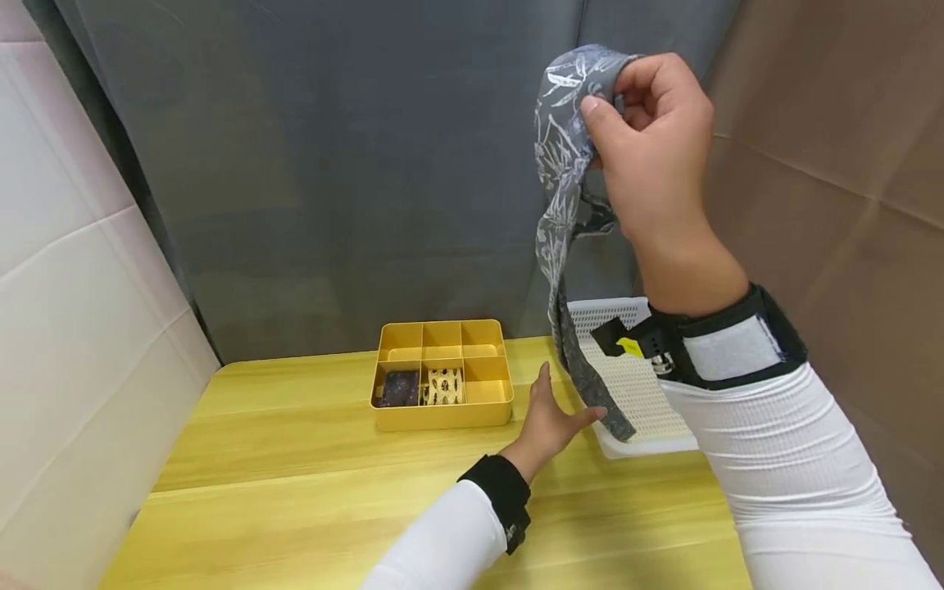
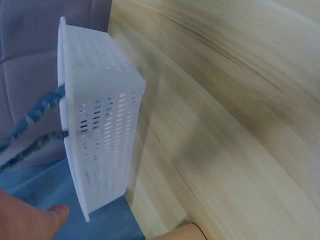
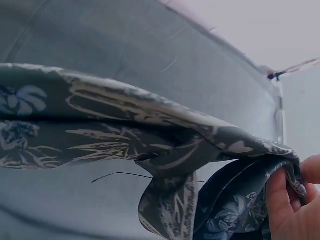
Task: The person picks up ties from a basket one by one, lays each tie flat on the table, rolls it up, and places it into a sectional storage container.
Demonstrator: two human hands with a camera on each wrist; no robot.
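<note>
The right hand (image 1: 652, 139) is raised high, its thumb and curled fingers pinching the top of a tie (image 1: 560, 205). The tie is grey-blue with a pale leaf and flower print; it bunches at the pinch, then hangs straight down below the hand, twisting so that a plainer, speckled grey side shows lower down. Its tip hangs in front of the near-left corner of a white basket (image 1: 642, 385), down by the left hand. In the right wrist view the cloth (image 3: 150, 135) fills the frame, folded over where the fingertips (image 3: 282, 200) nip it.

The left hand (image 1: 549, 422) lies low on the surface (image 1: 295, 492), fingers straight and spread, thumb out toward the basket just to its right. Whether the thumb touches the basket I cannot tell. In the left wrist view the basket's perforated wall (image 2: 102, 135) stands right beside the hand, with blue strands of cloth at its rim.

Left of the left hand sits a yellow tray (image 1: 442, 373) split into six compartments; two in the near row hold folded cloth, one dark, one cream with dark marks. Behind everything hangs a grey curtain (image 1: 332, 164).
</note>
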